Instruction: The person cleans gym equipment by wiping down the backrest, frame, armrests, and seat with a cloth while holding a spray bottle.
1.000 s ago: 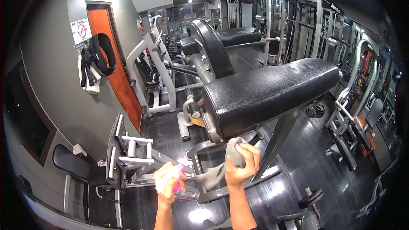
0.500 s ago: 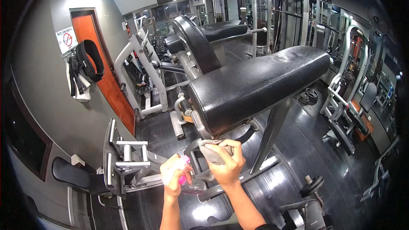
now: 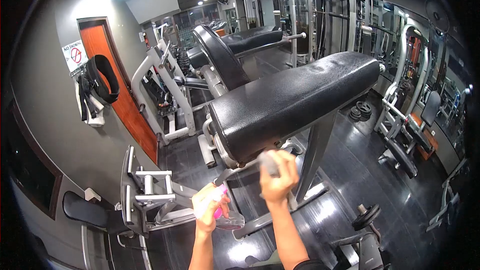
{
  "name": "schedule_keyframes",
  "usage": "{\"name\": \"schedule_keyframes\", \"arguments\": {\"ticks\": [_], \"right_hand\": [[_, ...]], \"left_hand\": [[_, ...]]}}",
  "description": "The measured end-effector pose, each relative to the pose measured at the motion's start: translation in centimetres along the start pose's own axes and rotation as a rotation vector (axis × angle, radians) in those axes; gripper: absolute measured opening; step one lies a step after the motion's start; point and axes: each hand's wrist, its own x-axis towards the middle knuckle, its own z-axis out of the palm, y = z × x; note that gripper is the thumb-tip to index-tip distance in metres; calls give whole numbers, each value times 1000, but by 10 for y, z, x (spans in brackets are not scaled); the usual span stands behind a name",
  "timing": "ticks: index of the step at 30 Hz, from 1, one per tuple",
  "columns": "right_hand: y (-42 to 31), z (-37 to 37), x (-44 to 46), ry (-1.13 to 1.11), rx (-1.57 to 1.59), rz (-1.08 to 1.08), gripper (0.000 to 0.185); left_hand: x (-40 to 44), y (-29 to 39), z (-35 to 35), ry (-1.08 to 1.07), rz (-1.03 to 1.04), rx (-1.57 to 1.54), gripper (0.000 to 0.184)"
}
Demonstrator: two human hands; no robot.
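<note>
My left hand (image 3: 207, 207) is wrapped round a clear spray bottle (image 3: 231, 221) with a pink and white trigger head, held low in front of me. My right hand (image 3: 280, 177), slightly blurred, grips a grey cloth (image 3: 270, 164) just below the near end of a black padded bench (image 3: 295, 105). Whether the cloth touches the metal frame under the pad I cannot tell. The grey bench post (image 3: 317, 152) stands right of my right hand.
Another black bench pad (image 3: 220, 55) stands behind. At the left is a grey machine with a small black seat (image 3: 85, 210). A weight plate on a bar (image 3: 367, 217) is at lower right, with stacked plates (image 3: 361, 111) on the dark floor beyond.
My right hand has moved right with the cloth, along the underside of the bench pad. My left hand keeps hold of the spray bottle and has barely shifted. The view has tilted slightly.
</note>
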Motion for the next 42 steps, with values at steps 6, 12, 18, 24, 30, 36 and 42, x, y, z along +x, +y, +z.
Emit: {"name": "schedule_keyframes", "arguments": {"ticks": [6,12,18,24,30,36,42], "right_hand": [[-7,7,-22,-91,112,-58,41],[44,0,-5,120,109,180,29],[37,9,15,163,147,115,30],[69,-17,34,4,78,19,32],[75,-16,44,48,116,11,31],[95,-22,47,-3,137,-96,30],[121,-25,72,156,73,42,29]], "left_hand": [[1,10,14,14,-17,-23,34],[-1,5,16,-14,11,-14,34],[9,3,36,5,28,9,32],[22,-2,59,7,81,-8,34],[28,-6,76,13,63,26,37],[36,-6,91,22,46,14,39],[46,-11,111,48,19,65,45]]}}
